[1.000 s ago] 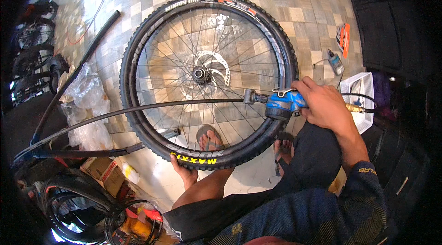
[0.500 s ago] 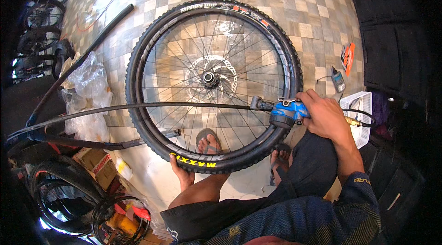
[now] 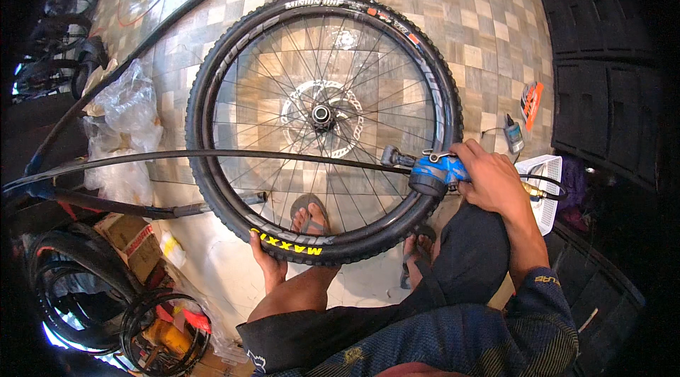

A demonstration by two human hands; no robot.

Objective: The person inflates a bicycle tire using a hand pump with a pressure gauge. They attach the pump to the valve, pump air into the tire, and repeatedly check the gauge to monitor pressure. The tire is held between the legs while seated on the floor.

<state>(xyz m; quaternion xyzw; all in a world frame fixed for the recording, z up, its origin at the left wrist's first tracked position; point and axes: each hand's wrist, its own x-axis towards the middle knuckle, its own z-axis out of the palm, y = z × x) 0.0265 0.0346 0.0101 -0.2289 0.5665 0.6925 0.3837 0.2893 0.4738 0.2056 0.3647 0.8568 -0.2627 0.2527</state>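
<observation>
A bicycle wheel [image 3: 319, 244] with a black knobby tyre, thin spokes and a silver disc rotor [image 3: 289, 116] stands in front of me, its flat side facing up toward my view. At its near left edge, my left hand [image 3: 269, 263] grips the tyre, thumb on the sidewall and fingers partly hidden below. Wrapped round a blue tyre inflator [image 3: 450, 169] is my right hand [image 3: 494, 180], over the tyre's right side. The inflator has a round black gauge [image 3: 428, 184]. A black hose [image 3: 283, 155] crosses the wheel. Whether the inflator joins the valve cannot be seen.
On the left are a black tubular stand [image 3: 124, 74], crumpled plastic bags [image 3: 127, 118], a cardboard box [image 3: 131, 244] and coiled black cables [image 3: 134, 327]. A white plastic basket [image 3: 545, 214], a small bottle [image 3: 513, 134] and an orange packet [image 3: 531, 104] lie right. My sandalled feet [image 3: 309, 215] are beneath the wheel.
The view has shifted slightly, and the wheel sits a little further left in it. Both hands keep their holds on the wheel and the inflator.
</observation>
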